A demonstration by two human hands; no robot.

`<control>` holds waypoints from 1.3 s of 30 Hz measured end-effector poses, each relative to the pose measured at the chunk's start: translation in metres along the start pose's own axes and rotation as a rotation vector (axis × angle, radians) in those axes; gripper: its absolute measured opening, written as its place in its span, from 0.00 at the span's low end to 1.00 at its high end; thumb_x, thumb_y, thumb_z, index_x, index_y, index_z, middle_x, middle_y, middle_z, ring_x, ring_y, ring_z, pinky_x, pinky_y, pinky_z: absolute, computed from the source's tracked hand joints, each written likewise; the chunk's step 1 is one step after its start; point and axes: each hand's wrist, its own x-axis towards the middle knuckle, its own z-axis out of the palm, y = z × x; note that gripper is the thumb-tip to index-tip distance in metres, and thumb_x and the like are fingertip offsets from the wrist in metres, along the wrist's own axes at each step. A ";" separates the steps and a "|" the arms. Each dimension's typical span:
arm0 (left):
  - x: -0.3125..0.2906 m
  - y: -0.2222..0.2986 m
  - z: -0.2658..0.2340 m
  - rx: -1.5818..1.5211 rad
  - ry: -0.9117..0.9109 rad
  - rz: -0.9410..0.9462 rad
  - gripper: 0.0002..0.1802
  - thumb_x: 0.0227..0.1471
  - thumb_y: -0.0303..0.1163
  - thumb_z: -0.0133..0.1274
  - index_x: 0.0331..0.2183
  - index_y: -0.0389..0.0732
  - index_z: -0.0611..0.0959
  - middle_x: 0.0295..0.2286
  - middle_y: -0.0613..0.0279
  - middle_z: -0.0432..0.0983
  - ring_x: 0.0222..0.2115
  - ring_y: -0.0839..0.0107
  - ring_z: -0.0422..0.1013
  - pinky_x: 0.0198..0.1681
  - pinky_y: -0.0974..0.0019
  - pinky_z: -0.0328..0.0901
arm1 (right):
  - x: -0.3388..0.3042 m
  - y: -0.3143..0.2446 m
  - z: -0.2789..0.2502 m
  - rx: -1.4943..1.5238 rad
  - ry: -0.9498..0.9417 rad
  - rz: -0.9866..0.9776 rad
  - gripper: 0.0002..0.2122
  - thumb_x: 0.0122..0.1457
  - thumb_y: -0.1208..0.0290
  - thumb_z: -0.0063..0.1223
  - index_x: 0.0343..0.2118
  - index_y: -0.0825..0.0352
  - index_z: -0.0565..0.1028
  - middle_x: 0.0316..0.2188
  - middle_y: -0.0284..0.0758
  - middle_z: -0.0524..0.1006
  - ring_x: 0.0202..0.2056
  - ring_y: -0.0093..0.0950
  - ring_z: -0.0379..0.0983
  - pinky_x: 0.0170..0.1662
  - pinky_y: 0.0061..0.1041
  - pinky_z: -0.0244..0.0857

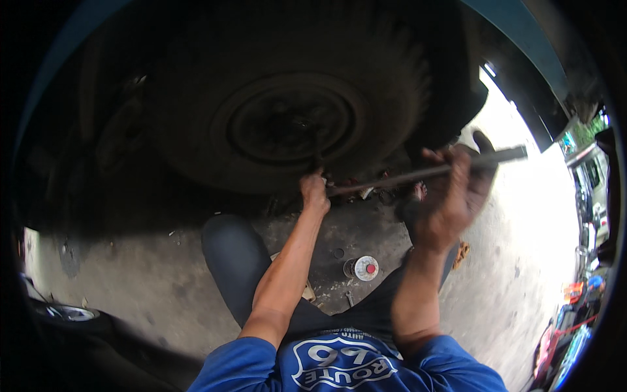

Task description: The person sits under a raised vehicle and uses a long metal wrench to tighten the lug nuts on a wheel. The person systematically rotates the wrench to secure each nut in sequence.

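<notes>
My left hand (315,193) is closed around the lower end of a dark tool shaft (318,153), which runs up to the hub of a large wheel (290,127). From beside that hand a long metal bar (405,176) stretches right, tilting slightly upward to a thicker end. How the bar and shaft join is hidden by my left hand. My right hand (457,193), somewhat blurred, is on the bar near its thicker end, the thumb side crossing over it and the darker fingers behind. The wheel has a chunky tyre and sits in deep shadow.
Between my legs a round can with a red cap (366,268) stands on the stained floor, a small wrench (350,299) near it. Vehicle bodywork (522,32) arches overhead. A dark car part with a shiny rim (65,312) is at lower left; colourful items (575,294) are at far right.
</notes>
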 end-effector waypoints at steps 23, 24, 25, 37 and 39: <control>-0.004 0.015 -0.005 0.162 -0.155 -0.303 0.21 0.64 0.48 0.45 0.34 0.37 0.75 0.24 0.58 0.72 0.25 0.65 0.73 0.26 0.58 0.75 | -0.163 -0.065 -0.064 -0.026 -1.248 0.127 0.15 0.51 0.73 0.65 0.43 0.61 0.80 0.51 0.42 0.68 0.59 0.43 0.62 0.64 0.50 0.52; -0.004 0.019 -0.003 0.200 -0.230 -0.360 0.23 0.64 0.50 0.44 0.34 0.37 0.75 0.23 0.59 0.71 0.23 0.66 0.71 0.22 0.61 0.73 | -0.170 -0.070 -0.077 -0.001 -1.106 0.217 0.16 0.50 0.76 0.65 0.44 0.61 0.80 0.53 0.42 0.67 0.60 0.43 0.61 0.64 0.49 0.54; -0.005 0.021 -0.002 0.201 -0.217 -0.407 0.23 0.64 0.51 0.44 0.33 0.38 0.74 0.22 0.60 0.69 0.21 0.68 0.69 0.20 0.64 0.69 | -0.182 -0.076 -0.088 0.005 -0.997 0.327 0.16 0.50 0.78 0.64 0.44 0.62 0.80 0.56 0.42 0.66 0.61 0.43 0.60 0.63 0.47 0.55; 0.005 0.021 -0.022 -0.543 -0.713 -0.674 0.25 0.64 0.53 0.43 0.22 0.46 0.68 0.15 0.71 0.58 0.11 0.79 0.54 0.10 0.76 0.48 | -0.261 -0.063 -0.171 0.229 -0.697 1.428 0.22 0.69 0.55 0.43 0.58 0.65 0.65 0.39 0.50 0.77 0.30 0.35 0.74 0.29 0.29 0.68; 0.000 0.024 -0.020 -0.387 -0.584 -0.582 0.26 0.64 0.54 0.44 0.23 0.44 0.69 0.15 0.68 0.60 0.10 0.75 0.57 0.10 0.73 0.51 | -0.248 -0.068 -0.171 -0.435 -0.849 1.101 0.21 0.69 0.56 0.43 0.56 0.69 0.67 0.40 0.53 0.78 0.37 0.44 0.76 0.38 0.36 0.70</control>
